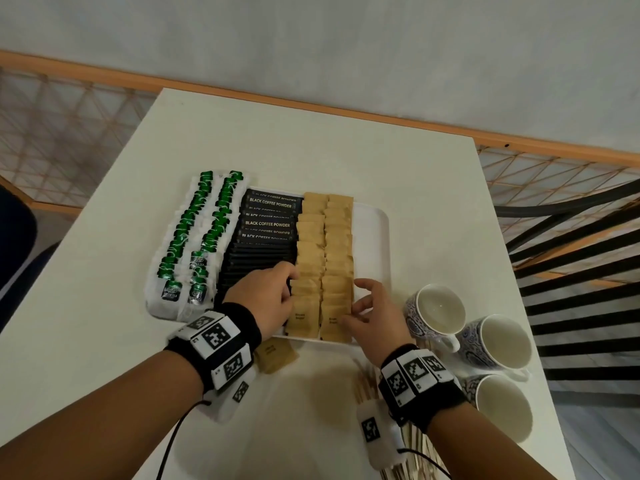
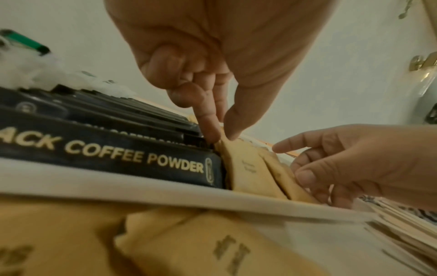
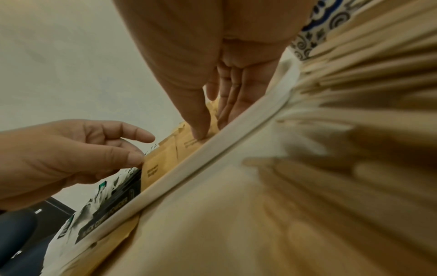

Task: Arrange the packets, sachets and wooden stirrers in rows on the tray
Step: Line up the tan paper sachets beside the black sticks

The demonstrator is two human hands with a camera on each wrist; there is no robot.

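A white tray (image 1: 372,244) holds two rows of green tea bags (image 1: 194,237), a row of black coffee powder packets (image 1: 266,225) and two rows of brown sugar sachets (image 1: 325,258). My left hand (image 1: 289,284) touches the left edge of the sachet rows near the front, with thumb and a finger straight against a sachet (image 2: 246,168). On the other flank, my right hand (image 1: 360,303) presses its thumb on the nearest sachet (image 3: 189,147), fingers straight along the side. Loose brown sachets (image 1: 275,355) lie on the table before the tray. Wooden stirrers (image 1: 365,382) lie under my right wrist.
Three patterned cups (image 1: 436,310) stand on the table just right of my right hand. The tray's right strip is bare. A dark slatted chair (image 1: 571,271) stands beyond the table's right edge. Bare tabletop (image 1: 311,143) lies behind the tray.
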